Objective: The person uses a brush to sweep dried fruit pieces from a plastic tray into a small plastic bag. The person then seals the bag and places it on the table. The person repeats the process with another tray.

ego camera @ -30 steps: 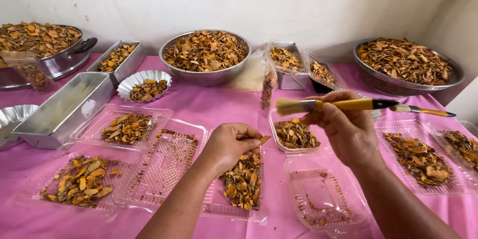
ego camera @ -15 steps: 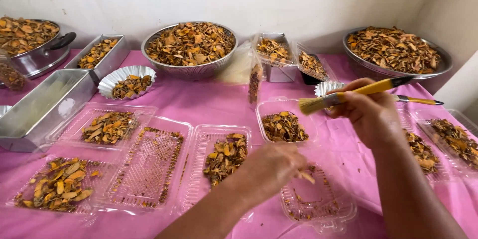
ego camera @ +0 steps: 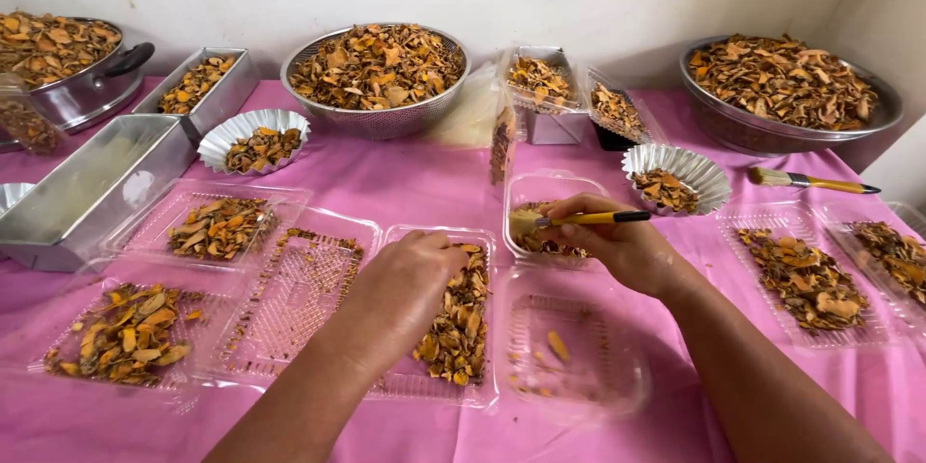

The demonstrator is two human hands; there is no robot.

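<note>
On the far left of the pink counter (ego camera: 405, 183) sits a long empty silver metal tin (ego camera: 92, 183). Near it are two clear plastic trays holding orange dried slices (ego camera: 125, 333), then a clear ridged tray with only crumbs (ego camera: 299, 294). The left hand (ego camera: 400, 289) rests palm down on the clear plastic tray of brown and orange dried pieces (ego camera: 458, 323), its fingers curled into the pile; I cannot tell if they pinch anything. Behind it stands a big round metal strainer bowl piled with dried slices (ego camera: 376, 68). The right hand (ego camera: 627, 246) holds the small brush with a yellow handle (ego camera: 569, 220) in closed fingers. The brush lies almost flat, running side to side, bristles pointing left over a small clear tub of dried pieces (ego camera: 545, 207). In front is a nearly empty clear plastic tray (ego camera: 574, 357). Farther right, a second yellow-handled brush (ego camera: 810, 180) lies on the counter, bristles also pointing left.
</note>
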